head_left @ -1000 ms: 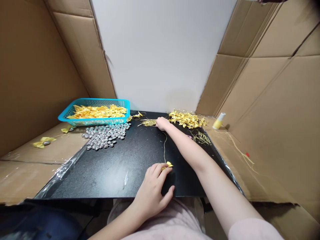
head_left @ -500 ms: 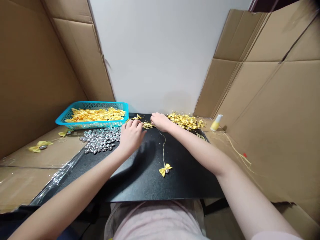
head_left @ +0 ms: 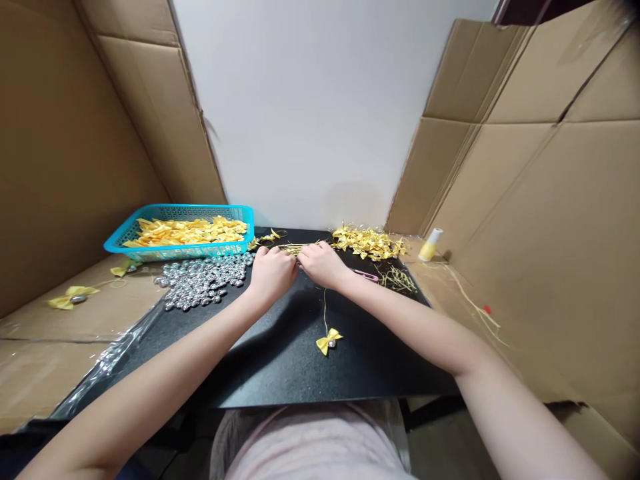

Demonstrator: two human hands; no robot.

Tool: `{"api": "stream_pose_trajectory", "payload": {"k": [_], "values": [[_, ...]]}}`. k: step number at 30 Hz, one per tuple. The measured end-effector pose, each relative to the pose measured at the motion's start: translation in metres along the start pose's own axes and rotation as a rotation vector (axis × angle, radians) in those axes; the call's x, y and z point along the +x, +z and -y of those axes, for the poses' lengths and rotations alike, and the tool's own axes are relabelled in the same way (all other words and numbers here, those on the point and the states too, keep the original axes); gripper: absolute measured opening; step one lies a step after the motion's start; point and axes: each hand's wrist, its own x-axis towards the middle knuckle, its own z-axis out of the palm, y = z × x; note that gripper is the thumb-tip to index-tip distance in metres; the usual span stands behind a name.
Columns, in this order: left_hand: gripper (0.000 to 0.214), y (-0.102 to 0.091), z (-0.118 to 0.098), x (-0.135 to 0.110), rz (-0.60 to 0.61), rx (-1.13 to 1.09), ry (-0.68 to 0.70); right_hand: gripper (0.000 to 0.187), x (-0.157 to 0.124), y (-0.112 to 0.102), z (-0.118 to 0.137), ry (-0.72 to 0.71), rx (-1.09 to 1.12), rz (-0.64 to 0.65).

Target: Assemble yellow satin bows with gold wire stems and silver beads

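Observation:
My left hand (head_left: 274, 272) and my right hand (head_left: 324, 265) meet over the far middle of the black table, fingertips touching or nearly so. Both have curled, closed fingers. From beneath my right hand a thin yellow cord (head_left: 325, 310) runs toward me to a yellow bow (head_left: 329, 342) with a silver bead, lying on the table. The cord's upper end is hidden by the hand. Whatever my left fingers pinch is hidden too. Just beyond my fingers lies a bundle of yellow cords (head_left: 293, 249).
Left stands a blue basket (head_left: 113, 243) of yellow bows, with silver beads (head_left: 200, 283) before it. A pile of finished bows (head_left: 367, 241) lies back right, near a pink-handled tool (head_left: 367, 275), cord scraps (head_left: 399, 279) and a thread cone (head_left: 430, 245). Cardboard walls (head_left: 540, 220) flank the table.
My left hand has moved right and closed, meeting my right hand. My right hand has come slightly nearer to me, uncovering the pink-handled tool and the cord scraps.

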Motion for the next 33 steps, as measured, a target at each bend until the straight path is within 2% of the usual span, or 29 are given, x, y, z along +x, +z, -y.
{"api": "stream_pose_trajectory", "payload": {"k": [2,6,14,17,20,23,28,33], "values": [[0.032,0.001,-0.003,-0.002,-0.002,-0.018,-0.001,0.029,-0.003,-0.001,0.004,0.003,0.032,0.064],[0.029,0.005,-0.004,-0.004,0.005,-0.086,-0.041,0.028,-0.005,-0.001,0.008,0.109,0.107,0.171],[0.015,0.021,0.003,-0.006,0.003,-0.362,-0.217,0.024,-0.016,0.004,0.004,0.317,0.213,0.256],[0.011,0.029,0.002,-0.008,-0.019,-0.549,-0.27,0.024,-0.021,0.005,0.005,0.463,0.306,0.25],[0.014,0.034,0.0,-0.01,-0.022,-0.765,-0.33,0.024,-0.028,0.006,0.006,0.64,0.448,0.19],[0.018,0.039,-0.003,-0.012,0.0,-0.987,-0.397,0.026,-0.036,0.011,0.007,0.763,0.645,0.07],[0.023,0.049,-0.012,-0.014,0.024,-1.29,-0.503,0.034,-0.043,0.031,0.011,0.861,0.984,-0.174],[0.027,0.05,-0.022,-0.017,0.042,-1.464,-0.563,0.035,-0.044,0.054,0.02,0.919,1.211,-0.396]]}}
